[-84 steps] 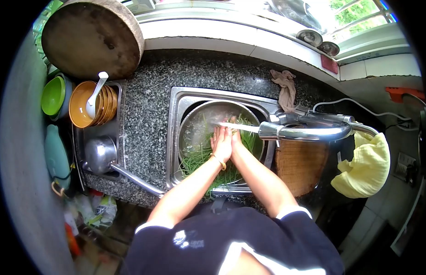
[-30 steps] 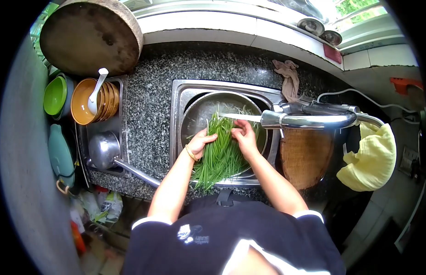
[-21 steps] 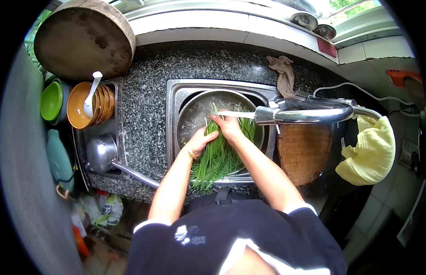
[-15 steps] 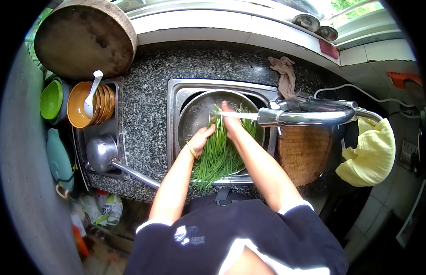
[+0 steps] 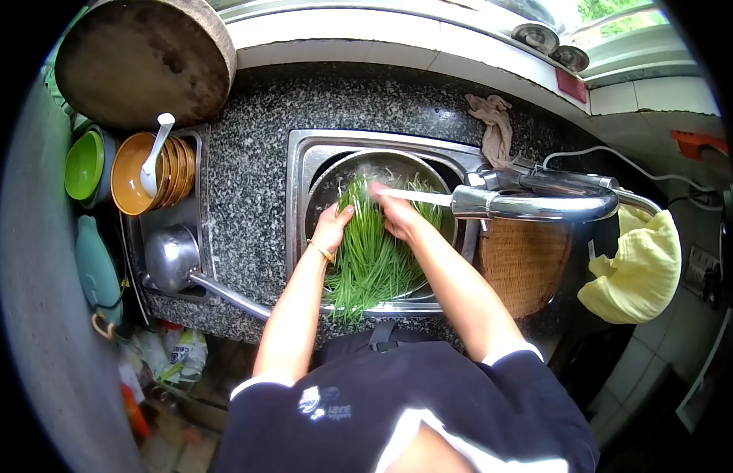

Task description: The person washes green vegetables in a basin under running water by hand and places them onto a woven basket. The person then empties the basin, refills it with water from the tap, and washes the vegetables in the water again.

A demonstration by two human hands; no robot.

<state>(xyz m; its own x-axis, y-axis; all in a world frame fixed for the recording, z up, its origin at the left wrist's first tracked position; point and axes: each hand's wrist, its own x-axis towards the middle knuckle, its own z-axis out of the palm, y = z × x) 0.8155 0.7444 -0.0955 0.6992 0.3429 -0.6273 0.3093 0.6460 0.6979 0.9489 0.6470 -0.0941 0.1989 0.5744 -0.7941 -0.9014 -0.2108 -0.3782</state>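
A large bunch of long green chives lies in a round metal basin in the sink, some draping over the front rim. On its left side, my left hand is closed around the stalks with the thumb on top. My right hand grips the chives from the other side, its fingertips partly blurred by splashing water. Water runs leftward from the faucet onto the pale stalk ends and my right fingers.
Right of the basin sits a woven basket, below the curved faucet pipe. A yellow cloth hangs farther right, and a pinkish rag lies behind. To the left are stacked orange bowls with a white spoon, and a metal ladle.
My left hand has moved slightly left and down. My right hand has dropped lower, its fingers now bent left into the stream. The chives between them are spread wider.
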